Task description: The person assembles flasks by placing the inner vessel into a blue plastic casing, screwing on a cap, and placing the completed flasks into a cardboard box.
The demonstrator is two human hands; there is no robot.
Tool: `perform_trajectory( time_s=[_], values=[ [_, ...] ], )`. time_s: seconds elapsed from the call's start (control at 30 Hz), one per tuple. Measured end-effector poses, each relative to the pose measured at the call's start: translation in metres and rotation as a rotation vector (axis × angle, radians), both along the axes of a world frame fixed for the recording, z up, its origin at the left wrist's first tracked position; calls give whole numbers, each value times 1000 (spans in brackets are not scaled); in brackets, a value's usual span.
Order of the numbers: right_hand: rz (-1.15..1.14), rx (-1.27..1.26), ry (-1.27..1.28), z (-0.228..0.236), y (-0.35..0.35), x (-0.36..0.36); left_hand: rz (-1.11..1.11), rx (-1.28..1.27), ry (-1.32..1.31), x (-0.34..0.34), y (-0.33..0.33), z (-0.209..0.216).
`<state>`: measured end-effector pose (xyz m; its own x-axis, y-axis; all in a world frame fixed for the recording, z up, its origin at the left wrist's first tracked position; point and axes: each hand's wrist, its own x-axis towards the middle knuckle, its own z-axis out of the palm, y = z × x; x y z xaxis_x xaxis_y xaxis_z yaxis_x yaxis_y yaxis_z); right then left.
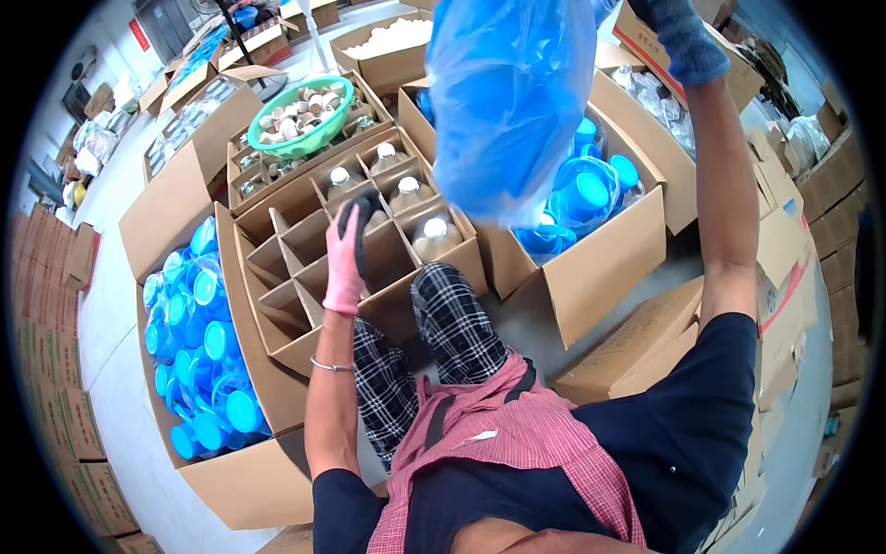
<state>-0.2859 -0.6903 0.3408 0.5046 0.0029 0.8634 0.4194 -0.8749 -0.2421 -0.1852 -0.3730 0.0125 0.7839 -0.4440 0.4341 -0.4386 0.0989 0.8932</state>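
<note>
My left hand [345,263], in a pink and dark grey glove, reaches over a divided carton [305,346]. Its fingers are closed at the top of a clear bottle [377,222], whose cap they hide. Several white-capped bottles [437,240] stand in neighbouring cells, while cells on the left side hold none. My right hand [688,42], gloved in blue-grey, is raised high at the upper right, its fingertips partly cut off by the frame. From it hangs a large blue item in a clear plastic bag [512,111], in front of the cartons; its exact kind is unclear.
Left of the divided carton, an open carton [245,489] holds bagged blue-lidded plastic pieces [208,369]. More blue pieces fill a carton [604,268] on the right. Behind, a green basket [305,138] of caps rests on another bottle carton. Stacked cartons [55,388] line the left side.
</note>
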Motion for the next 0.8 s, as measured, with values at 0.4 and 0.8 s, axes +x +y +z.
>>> perform_trajectory(
  time_s=[0.4, 0.8],
  values=[
    [666, 117, 713, -191, 73, 104, -299, -224, 661, -29, 56, 14],
    [879, -437, 543, -284, 95, 105, -453, 980, 888, -239, 183, -78]
  ],
)
